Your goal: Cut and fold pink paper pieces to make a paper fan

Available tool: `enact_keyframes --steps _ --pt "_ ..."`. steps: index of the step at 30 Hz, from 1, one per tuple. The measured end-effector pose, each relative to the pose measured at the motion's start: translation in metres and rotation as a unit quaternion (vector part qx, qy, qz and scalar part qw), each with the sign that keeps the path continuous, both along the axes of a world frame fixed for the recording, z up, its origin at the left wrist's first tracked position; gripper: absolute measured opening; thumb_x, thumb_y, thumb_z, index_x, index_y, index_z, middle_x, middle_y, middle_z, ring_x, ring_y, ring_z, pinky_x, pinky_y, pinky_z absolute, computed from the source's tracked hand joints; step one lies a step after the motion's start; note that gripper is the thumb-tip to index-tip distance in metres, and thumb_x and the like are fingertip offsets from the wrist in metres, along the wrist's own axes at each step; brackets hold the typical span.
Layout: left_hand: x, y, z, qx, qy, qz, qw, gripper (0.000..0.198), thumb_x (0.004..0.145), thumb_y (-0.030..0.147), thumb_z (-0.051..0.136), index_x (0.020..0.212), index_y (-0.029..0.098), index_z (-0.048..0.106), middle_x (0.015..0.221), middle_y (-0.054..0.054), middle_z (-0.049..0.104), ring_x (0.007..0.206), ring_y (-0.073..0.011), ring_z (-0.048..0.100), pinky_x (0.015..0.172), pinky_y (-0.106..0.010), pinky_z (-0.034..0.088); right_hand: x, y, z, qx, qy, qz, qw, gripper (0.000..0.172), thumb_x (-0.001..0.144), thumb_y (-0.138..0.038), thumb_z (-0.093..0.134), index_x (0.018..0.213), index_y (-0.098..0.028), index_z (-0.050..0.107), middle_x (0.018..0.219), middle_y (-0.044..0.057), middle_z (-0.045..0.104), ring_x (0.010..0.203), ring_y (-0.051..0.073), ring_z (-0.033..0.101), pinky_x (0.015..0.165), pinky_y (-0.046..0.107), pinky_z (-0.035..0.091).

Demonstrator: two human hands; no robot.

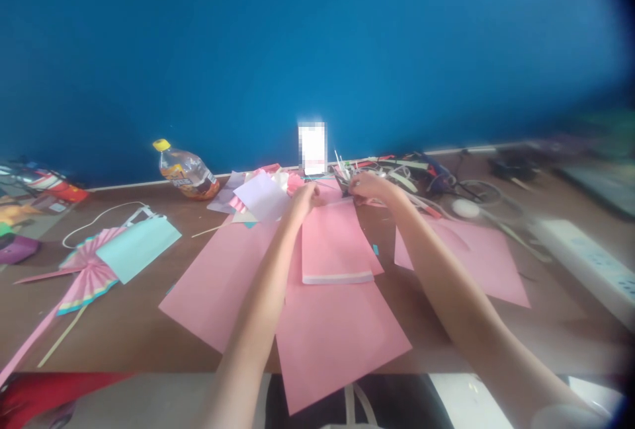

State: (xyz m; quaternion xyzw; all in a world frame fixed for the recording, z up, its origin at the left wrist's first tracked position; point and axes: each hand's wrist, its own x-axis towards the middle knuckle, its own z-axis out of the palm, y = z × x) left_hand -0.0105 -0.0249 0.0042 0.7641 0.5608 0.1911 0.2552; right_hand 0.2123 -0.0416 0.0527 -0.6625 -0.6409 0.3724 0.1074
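Observation:
A pink sheet of paper with a white strip along its near edge lies in front of me, on top of other pink sheets. At its far left corner is my left hand, its fingers closed on the paper's edge. My right hand is by the far right corner, fingers curled together; what they pinch is too small and blurred to make out. Under and around the strip-edged sheet lie a pink sheet overhanging the near table edge, and another pink sheet to the left.
A pleated pink paper piece and a pale blue face mask lie left. Behind are a tilted bottle, folded papers and a bright phone-like screen. Right are cluttered strips, a pink sheet and a power strip.

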Motion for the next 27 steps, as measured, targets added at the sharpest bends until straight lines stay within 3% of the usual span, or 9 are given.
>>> enact_keyframes --steps 10,18,22,27 --pt "-0.012 0.0 0.019 -0.008 -0.075 -0.094 0.993 0.024 0.077 0.039 0.057 0.075 0.016 0.063 0.08 -0.003 0.065 0.079 -0.0185 0.059 0.072 -0.03 0.042 0.004 -0.004 0.012 0.034 0.003 0.125 0.992 0.019 0.072 -0.031 0.064 0.08 -0.016 0.072 0.065 0.003 0.063 0.057 0.012 0.052 0.051 0.023 0.037" --pt "-0.01 -0.003 0.023 0.016 -0.083 -0.099 0.992 0.026 0.08 0.04 0.055 0.082 0.017 0.066 0.082 -0.003 0.066 0.079 -0.0184 0.057 0.073 -0.03 0.041 -0.008 -0.008 0.013 0.082 0.014 0.145 0.986 0.029 0.076 -0.044 0.058 0.079 -0.018 0.072 0.072 0.004 0.065 0.064 0.014 0.053 0.058 0.026 0.037" --pt "-0.006 -0.005 0.027 0.024 -0.109 -0.107 0.988 0.029 0.081 0.039 0.055 0.091 0.016 0.069 0.085 -0.004 0.068 0.081 -0.0191 0.058 0.076 -0.031 0.043 -0.016 -0.01 0.013 0.123 0.019 0.181 0.976 0.024 0.075 -0.035 0.057 0.082 -0.018 0.073 0.076 0.003 0.067 0.067 0.014 0.055 0.061 0.025 0.038" --pt "-0.011 0.0 0.026 -0.023 -0.134 -0.138 0.981 0.031 0.076 0.039 0.063 0.095 0.015 0.071 0.087 -0.008 0.07 0.078 -0.019 0.062 0.075 -0.033 0.047 -0.016 -0.008 0.009 0.166 0.011 0.191 0.967 0.021 0.073 -0.028 0.055 0.078 -0.016 0.072 0.072 0.002 0.066 0.069 0.015 0.056 0.063 0.025 0.039"
